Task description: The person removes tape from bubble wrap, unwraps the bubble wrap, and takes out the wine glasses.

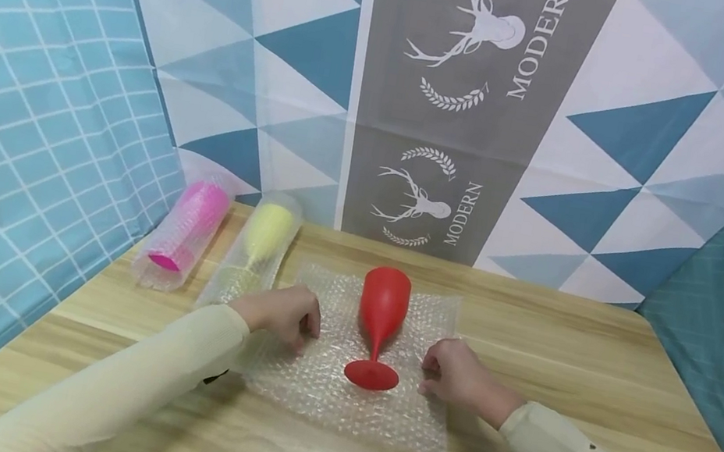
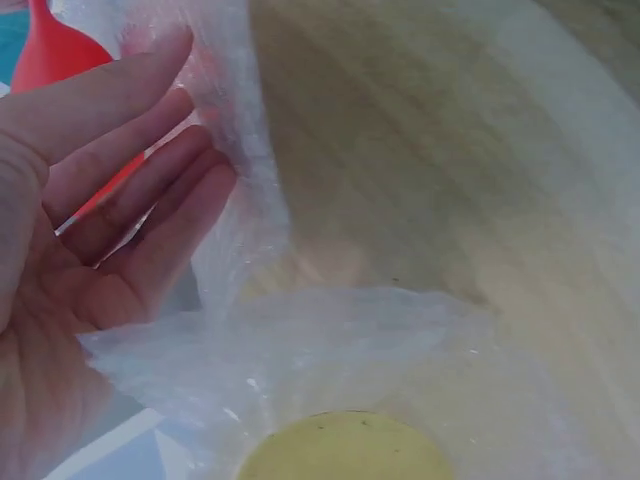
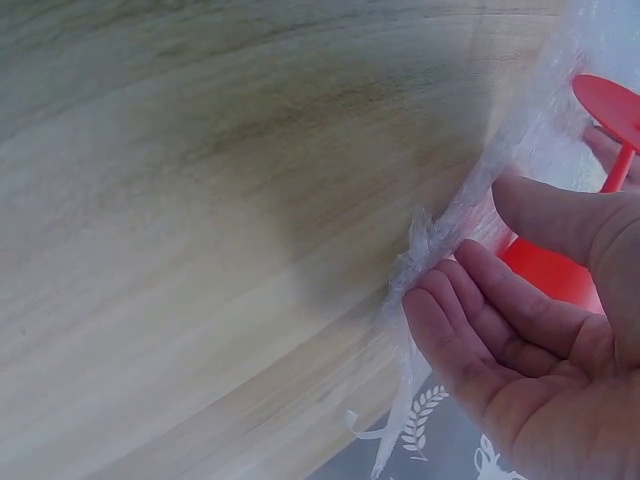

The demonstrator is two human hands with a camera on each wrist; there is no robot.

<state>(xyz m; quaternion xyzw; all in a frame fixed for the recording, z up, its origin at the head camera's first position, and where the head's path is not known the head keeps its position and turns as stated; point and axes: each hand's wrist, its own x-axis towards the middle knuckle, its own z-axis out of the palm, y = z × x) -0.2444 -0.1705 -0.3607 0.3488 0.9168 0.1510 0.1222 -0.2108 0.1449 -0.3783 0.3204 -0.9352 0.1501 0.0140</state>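
A red plastic goblet [image 1: 384, 301] lies on its side on a flat sheet of bubble wrap [image 1: 334, 403], its round foot toward me. My left hand [image 1: 282, 314] is at the sheet's left side; in the left wrist view its fingers [image 2: 150, 195] are loosely extended, fingertips by the wrap's edge. At the right side is my right hand [image 1: 462, 375]. The right wrist view shows its fingers [image 3: 500, 330] slightly bent, with the tips at the wrap's edge and the thumb apart from them. Neither hand touches the goblet.
Left on the wooden table [image 1: 569, 354] lie a pink goblet [image 1: 203, 209] and a yellow goblet [image 1: 267, 231], each wrapped in bubble wrap. The yellow one's wrap is close to my left hand. Patterned cloth [image 1: 311, 52] hangs behind, with blue checked cloth [image 1: 22, 85] at left.
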